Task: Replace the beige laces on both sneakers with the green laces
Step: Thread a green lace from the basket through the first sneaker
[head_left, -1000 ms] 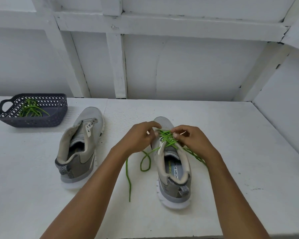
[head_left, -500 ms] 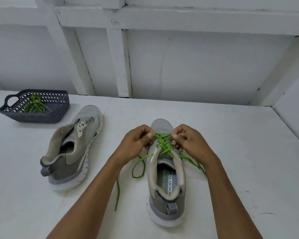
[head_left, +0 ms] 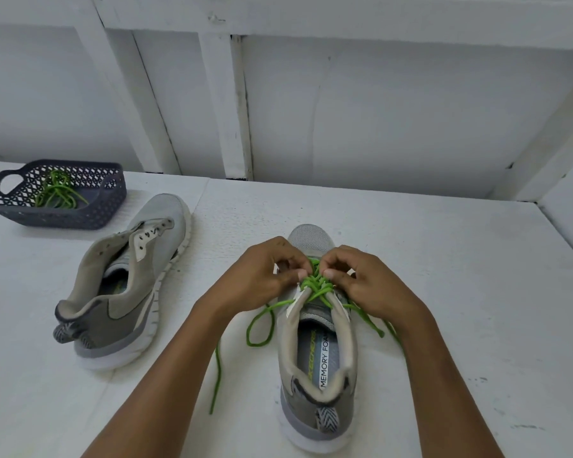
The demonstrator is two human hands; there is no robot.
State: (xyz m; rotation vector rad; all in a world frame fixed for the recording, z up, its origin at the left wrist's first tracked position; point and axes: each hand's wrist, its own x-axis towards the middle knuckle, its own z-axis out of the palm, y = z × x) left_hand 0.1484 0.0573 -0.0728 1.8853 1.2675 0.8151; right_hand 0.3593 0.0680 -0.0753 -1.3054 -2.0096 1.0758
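Note:
A grey sneaker [head_left: 318, 358] stands in front of me, toe pointing away, with a green lace [head_left: 315, 287] crossed through its eyelets. My left hand [head_left: 265, 276] and my right hand [head_left: 368, 282] meet over the lacing, and each pinches the green lace near the toe end. Loose ends of the lace trail on the table on both sides of the shoe. A second grey sneaker [head_left: 126, 282] lies to the left with no lace in it. Another green lace [head_left: 58, 193] is coiled in the dark basket [head_left: 90, 213].
The white table [head_left: 460, 292] runs to a white panelled wall at the back and a side wall on the right. The basket sits at the far left, behind the unlaced sneaker.
Both hands have drawn closer together over the lacing. My head has tilted down, so the shoes and basket sit lower and nearer in view.

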